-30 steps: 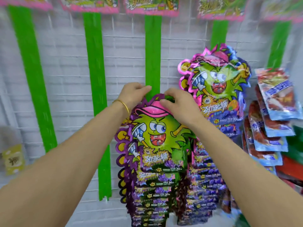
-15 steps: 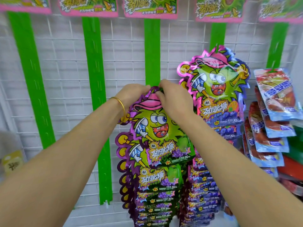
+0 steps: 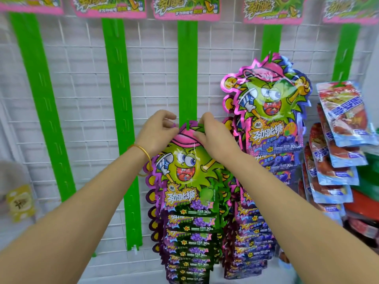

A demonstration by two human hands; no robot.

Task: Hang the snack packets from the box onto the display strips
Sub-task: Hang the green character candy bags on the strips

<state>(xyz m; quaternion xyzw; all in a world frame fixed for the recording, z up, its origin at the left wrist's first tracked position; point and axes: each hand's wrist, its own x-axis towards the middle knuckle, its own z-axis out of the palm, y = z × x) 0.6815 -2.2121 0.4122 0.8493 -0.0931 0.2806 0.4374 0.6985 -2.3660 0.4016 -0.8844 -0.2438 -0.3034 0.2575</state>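
A snack packet (image 3: 185, 171) with a green cartoon face and pink cap hangs at the top of a stack of like packets on the middle green display strip (image 3: 187, 68). A small green tab of the strip pokes out above the packet's top edge. My left hand (image 3: 158, 133) pinches the packet's top left corner. My right hand (image 3: 213, 137) pinches the top right, just beside the tab. The box is not in view.
A fuller strip of blue-edged packets (image 3: 268, 103) hangs close on the right, then red and blue pouches (image 3: 344, 113). Two bare green strips (image 3: 117, 83) hang to the left on the white wire grid (image 3: 86, 99). A yellow packet (image 3: 19, 201) sits far left.
Both hands have lifted the packet's top edge higher on the middle strip. The green tab now shows above the packet's top, and the left fingers have loosened slightly.
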